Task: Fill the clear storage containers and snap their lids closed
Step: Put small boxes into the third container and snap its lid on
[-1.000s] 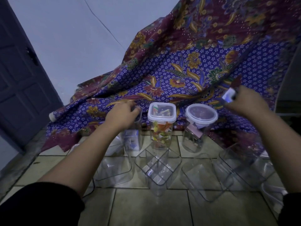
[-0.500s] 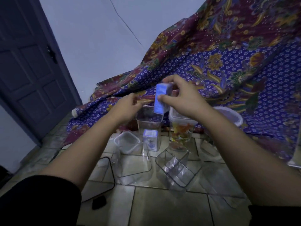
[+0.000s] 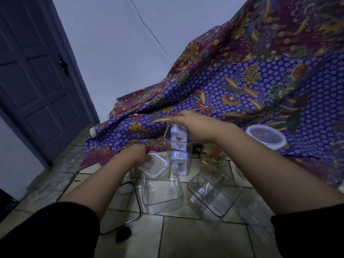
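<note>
A tall clear square container [image 3: 178, 157] stands on the tiled floor with one small blue-and-white carton [image 3: 179, 162] at its bottom. My right hand [image 3: 193, 127] is over its mouth, shut on a second blue-and-white carton [image 3: 177, 134] that sits partly inside the top. My left hand [image 3: 136, 152] is lower left, fingers on a square white-rimmed lid [image 3: 155, 164] lying beside the container. Behind my right forearm a container with colourful contents [image 3: 214, 157] shows partly. A round container with a white lid [image 3: 265, 136] stands at the right.
Several empty clear containers [image 3: 162, 190] [image 3: 212, 194] stand in front of me on the tiles. A black cable and plug [image 3: 122, 235] lie at lower left. A purple floral cloth [image 3: 232, 86] drapes behind, and a dark door [image 3: 37, 75] is at the left.
My right hand has brought the carton from the right and lowered it into the tall container's mouth. My left hand has dropped from the container's rim down to the square lid.
</note>
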